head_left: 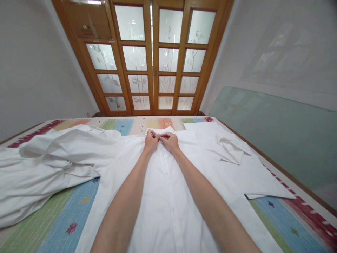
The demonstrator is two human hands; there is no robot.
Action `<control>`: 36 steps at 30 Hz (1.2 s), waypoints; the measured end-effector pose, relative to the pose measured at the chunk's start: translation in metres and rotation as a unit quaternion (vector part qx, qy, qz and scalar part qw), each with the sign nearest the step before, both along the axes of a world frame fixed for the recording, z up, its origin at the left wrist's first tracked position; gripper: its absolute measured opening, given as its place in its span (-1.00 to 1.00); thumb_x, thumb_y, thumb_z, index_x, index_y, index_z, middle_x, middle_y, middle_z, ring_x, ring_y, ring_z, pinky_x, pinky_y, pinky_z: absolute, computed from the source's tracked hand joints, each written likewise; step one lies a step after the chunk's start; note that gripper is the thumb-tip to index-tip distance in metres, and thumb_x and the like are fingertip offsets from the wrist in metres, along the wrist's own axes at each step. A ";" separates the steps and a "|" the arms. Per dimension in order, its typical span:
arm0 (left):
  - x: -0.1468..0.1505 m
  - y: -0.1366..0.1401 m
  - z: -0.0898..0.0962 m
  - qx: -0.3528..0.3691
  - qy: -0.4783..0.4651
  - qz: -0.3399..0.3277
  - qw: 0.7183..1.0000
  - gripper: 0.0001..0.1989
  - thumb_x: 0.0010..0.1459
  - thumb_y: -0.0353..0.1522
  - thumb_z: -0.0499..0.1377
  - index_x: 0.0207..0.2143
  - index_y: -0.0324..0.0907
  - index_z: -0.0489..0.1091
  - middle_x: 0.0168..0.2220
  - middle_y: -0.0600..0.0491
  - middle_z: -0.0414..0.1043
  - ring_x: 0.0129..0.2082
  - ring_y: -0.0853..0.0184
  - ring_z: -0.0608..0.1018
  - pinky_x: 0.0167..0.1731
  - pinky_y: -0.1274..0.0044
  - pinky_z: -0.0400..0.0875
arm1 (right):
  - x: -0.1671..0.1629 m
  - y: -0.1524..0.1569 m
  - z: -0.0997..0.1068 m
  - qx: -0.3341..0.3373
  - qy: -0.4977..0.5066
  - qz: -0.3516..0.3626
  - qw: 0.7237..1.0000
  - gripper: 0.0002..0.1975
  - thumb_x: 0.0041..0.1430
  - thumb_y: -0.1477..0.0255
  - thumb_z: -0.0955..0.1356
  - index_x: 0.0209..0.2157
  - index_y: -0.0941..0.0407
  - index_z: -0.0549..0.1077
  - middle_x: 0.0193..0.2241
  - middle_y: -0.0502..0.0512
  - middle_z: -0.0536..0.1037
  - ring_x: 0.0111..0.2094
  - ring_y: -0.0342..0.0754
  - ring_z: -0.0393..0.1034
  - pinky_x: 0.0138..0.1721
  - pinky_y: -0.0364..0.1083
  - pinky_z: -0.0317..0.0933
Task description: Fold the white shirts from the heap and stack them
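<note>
A white button-front shirt (168,203) lies spread out flat, with its collar (168,129) at the far end. At the collar's front, my left hand (151,141) is closed in a pinch on the shirt. My right hand (170,141) meets it from the other side, its thumb and fingertips also pinched on the cloth. The fingertips of both hands touch or nearly touch. Whether a button lies between them is too small to make out. Down the middle runs the shirt's front placket, below my hands and between my forearms.
More white clothing (52,151) is bunched at the left. White cloth with a folded, crumpled part (231,149) lies at the right. Underneath is a colourful striped cover (71,211). Wooden doors with glass panes (155,59) stand beyond, and a pale green panel (276,137) leans along the right wall.
</note>
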State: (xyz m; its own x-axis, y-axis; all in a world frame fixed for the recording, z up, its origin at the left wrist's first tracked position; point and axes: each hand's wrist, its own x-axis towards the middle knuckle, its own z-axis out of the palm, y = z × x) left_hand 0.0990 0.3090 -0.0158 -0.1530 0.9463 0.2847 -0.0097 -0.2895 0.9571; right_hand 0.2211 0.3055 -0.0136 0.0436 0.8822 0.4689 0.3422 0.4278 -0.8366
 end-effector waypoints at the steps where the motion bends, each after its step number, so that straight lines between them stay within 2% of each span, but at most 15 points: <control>1: 0.000 0.000 0.000 -0.003 -0.004 0.000 1.000 -0.68 -0.04 -0.41 0.19 -0.39 -0.07 0.01 -0.59 0.28 0.30 -0.64 0.47 0.39 -0.55 0.62 0.25 | 0.000 0.000 0.000 0.000 0.000 -0.001 1.000 -0.88 -0.05 0.39 0.41 -0.47 0.15 0.55 -0.51 0.05 0.55 -0.51 -0.12 0.32 -0.42 -0.14 0.23; 5: 0.000 0.003 0.000 -0.015 -0.017 0.002 1.000 -0.67 -0.05 -0.42 0.17 -0.37 -0.06 -0.02 -0.61 0.29 0.30 -0.65 0.45 0.39 -0.56 0.62 0.25 | -0.002 -0.001 -0.001 0.020 -0.024 -0.013 0.999 -0.85 -0.03 0.35 0.41 -0.47 0.15 0.53 -0.49 0.07 0.54 -0.47 -0.11 0.35 -0.38 -0.13 0.25; 9: -0.001 0.002 0.000 -0.020 -0.027 0.009 0.999 -0.64 -0.09 -0.44 0.18 -0.37 -0.07 -0.01 -0.59 0.28 0.32 -0.63 0.46 0.40 -0.54 0.63 0.25 | -0.005 -0.006 0.000 0.057 -0.114 -0.049 0.991 -0.89 -0.02 0.38 0.39 -0.46 0.13 0.49 -0.45 0.06 0.52 -0.39 -0.09 0.36 -0.28 -0.13 0.24; 13: -0.002 0.000 0.001 -0.021 -0.032 0.017 0.999 -0.62 -0.14 -0.41 0.22 -0.37 -0.08 0.01 -0.58 0.28 0.33 -0.61 0.46 0.41 -0.52 0.63 0.26 | -0.010 -0.012 0.000 0.107 -0.223 -0.119 0.962 -0.93 0.04 0.41 0.35 -0.46 0.12 0.44 -0.42 0.08 0.49 -0.33 -0.05 0.33 -0.24 -0.12 0.19; 17: -0.002 0.000 0.001 -0.024 -0.036 0.025 0.999 -0.60 -0.18 -0.39 0.24 -0.38 -0.08 0.03 -0.58 0.27 0.35 -0.60 0.44 0.44 -0.51 0.62 0.29 | -0.014 -0.014 -0.001 0.144 -0.280 -0.163 0.935 -0.92 0.08 0.45 0.33 -0.47 0.13 0.42 -0.42 0.11 0.47 -0.32 -0.03 0.31 -0.27 -0.11 0.16; 26: -0.001 0.003 -0.001 -0.036 -0.034 0.047 0.998 -0.66 -0.19 -0.40 0.21 -0.40 -0.09 0.06 -0.60 0.28 0.33 -0.60 0.44 0.46 -0.51 0.62 0.31 | -0.014 -0.013 -0.001 0.160 -0.358 -0.158 0.907 -0.86 0.18 0.42 0.32 -0.43 0.16 0.44 -0.39 0.18 0.48 -0.30 0.02 0.31 -0.32 -0.10 0.15; 31: -0.002 -0.001 0.002 -0.025 -0.010 0.033 0.999 -0.71 -0.18 -0.38 0.24 -0.43 -0.12 0.14 -0.62 0.26 0.32 -0.60 0.43 0.47 -0.52 0.62 0.30 | -0.014 -0.012 -0.002 0.146 -0.352 -0.149 0.912 -0.88 0.16 0.46 0.31 -0.44 0.16 0.42 -0.40 0.19 0.48 -0.32 0.01 0.32 -0.33 -0.10 0.15; 36: -0.009 -0.004 0.007 0.004 0.044 -0.013 0.999 -0.81 -0.14 -0.35 0.25 -0.41 -0.18 0.34 -0.58 0.15 0.42 -0.56 0.40 0.48 -0.49 0.59 0.34 | -0.008 -0.006 -0.003 0.103 -0.251 -0.105 0.957 -0.89 0.10 0.47 0.33 -0.49 0.14 0.38 -0.47 0.08 0.45 -0.41 -0.08 0.31 -0.31 -0.13 0.17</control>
State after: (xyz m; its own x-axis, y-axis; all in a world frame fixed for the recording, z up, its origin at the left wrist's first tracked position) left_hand 0.0897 0.3052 -0.0085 -0.1022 0.9474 0.3033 0.0669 -0.2976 0.9523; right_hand 0.2128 0.2999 -0.0162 -0.0670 0.7652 0.6403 0.7755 0.4437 -0.4491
